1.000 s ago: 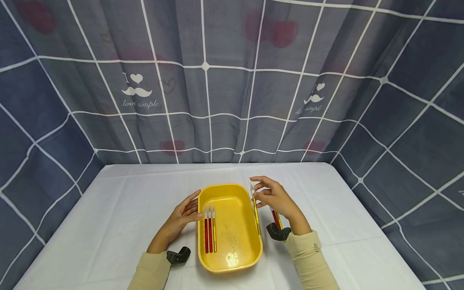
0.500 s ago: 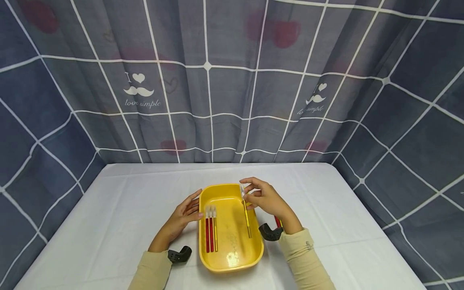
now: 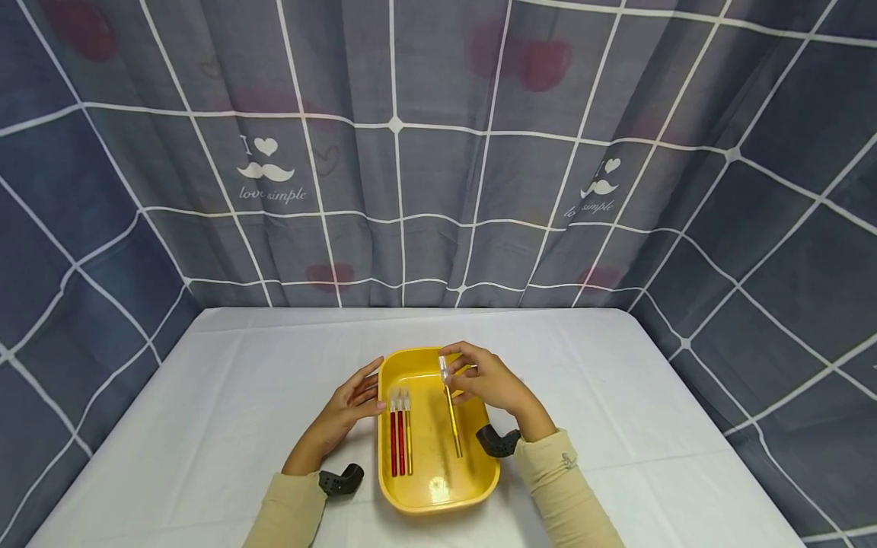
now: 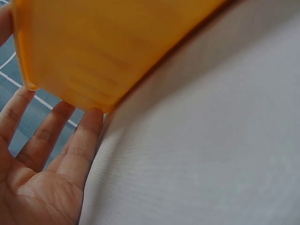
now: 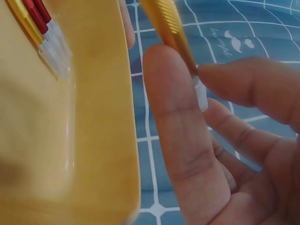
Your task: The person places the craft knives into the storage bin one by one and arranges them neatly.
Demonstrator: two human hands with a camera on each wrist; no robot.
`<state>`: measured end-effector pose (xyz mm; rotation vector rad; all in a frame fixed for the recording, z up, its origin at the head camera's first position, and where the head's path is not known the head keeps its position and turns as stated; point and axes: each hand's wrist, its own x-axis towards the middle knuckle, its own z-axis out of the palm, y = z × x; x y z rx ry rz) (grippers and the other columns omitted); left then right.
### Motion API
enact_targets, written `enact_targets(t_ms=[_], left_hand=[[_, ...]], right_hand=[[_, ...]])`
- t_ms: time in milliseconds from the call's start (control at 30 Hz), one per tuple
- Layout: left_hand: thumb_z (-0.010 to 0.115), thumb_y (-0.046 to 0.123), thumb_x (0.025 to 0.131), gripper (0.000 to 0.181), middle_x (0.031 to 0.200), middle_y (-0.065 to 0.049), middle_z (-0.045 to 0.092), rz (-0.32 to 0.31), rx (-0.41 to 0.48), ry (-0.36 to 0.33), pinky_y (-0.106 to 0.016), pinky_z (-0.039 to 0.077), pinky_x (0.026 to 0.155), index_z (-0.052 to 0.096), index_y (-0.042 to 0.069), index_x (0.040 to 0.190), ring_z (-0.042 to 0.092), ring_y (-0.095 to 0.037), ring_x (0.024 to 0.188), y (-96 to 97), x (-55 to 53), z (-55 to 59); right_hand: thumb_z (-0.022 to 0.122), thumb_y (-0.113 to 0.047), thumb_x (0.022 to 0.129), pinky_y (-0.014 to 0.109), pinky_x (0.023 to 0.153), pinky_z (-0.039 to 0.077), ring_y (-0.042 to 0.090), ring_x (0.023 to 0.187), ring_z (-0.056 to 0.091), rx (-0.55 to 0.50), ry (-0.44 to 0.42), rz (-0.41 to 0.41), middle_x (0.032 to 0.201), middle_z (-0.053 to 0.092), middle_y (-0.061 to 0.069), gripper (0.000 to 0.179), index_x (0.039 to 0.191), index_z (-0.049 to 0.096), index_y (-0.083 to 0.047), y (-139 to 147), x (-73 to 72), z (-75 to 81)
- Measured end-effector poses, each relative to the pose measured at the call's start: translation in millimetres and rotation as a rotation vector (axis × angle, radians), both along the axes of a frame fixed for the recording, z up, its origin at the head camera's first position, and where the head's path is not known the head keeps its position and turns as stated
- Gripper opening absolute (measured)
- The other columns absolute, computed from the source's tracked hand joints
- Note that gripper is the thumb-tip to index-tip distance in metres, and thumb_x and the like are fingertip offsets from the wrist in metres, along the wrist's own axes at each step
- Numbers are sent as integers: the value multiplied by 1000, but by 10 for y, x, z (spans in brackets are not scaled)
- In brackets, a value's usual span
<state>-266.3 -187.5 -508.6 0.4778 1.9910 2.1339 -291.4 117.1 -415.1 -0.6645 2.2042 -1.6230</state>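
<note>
Above the yellow tray (image 3: 428, 445), a gold craft knife (image 3: 453, 423) is pinched by the right hand (image 3: 488, 379); the tray's left side is touched by the left hand (image 3: 340, 417), its fingers loosely extended.

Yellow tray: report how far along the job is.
Done, apparently: two red-handled hobby knives and a gold-handled hobby knife lie side by side inside the yellow tray. In hand: the right hand pinches another capped gold knife over the tray, while the left hand touches its side. Remaining: probably setting that knife down; whether others wait is not visible.
</note>
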Motion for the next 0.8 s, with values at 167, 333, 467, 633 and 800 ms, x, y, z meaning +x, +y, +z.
enact_targets(t_ms=[167,333,467,633,800], left_hand=[[72,6,98,87,163,-37,36,2,-8,4,-21,48,107,25,0,171,44,-47,144,-2,-8,-6],[72,6,98,87,163,-37,36,-3,-6,4,-21,48,107,25,0,171,44,-47,145,-6,-20,-18],[73,7,98,88,164,-37,35,-2,-7,-4,-21,48,106,25,1,171,43,-47,145,-8,-24,-19],[73,8,97,88,165,-36,35,-1,-7,-14,-22,48,107,25,2,171,42,-48,146,-12,-27,-28],[73,9,97,89,165,-36,35,-4,-6,-16,-22,48,107,25,2,171,43,-47,146,-11,-30,-27]], right_hand=[[65,3,103,54,81,66,21,88,72,10,-26,18,110,64,17,49,149,52,11,-61,-15,-10],[66,3,103,52,80,66,19,87,72,22,-41,32,109,63,16,48,148,52,11,-135,-27,-14],[67,3,102,50,80,66,18,85,72,33,-57,36,106,62,15,47,147,53,11,-206,-39,-36],[65,5,103,49,79,66,19,82,72,51,-88,37,103,61,15,46,146,51,12,-287,-48,-62],[64,9,101,50,78,66,22,77,72,53,-116,34,98,59,14,42,140,50,15,-355,-69,-87]])
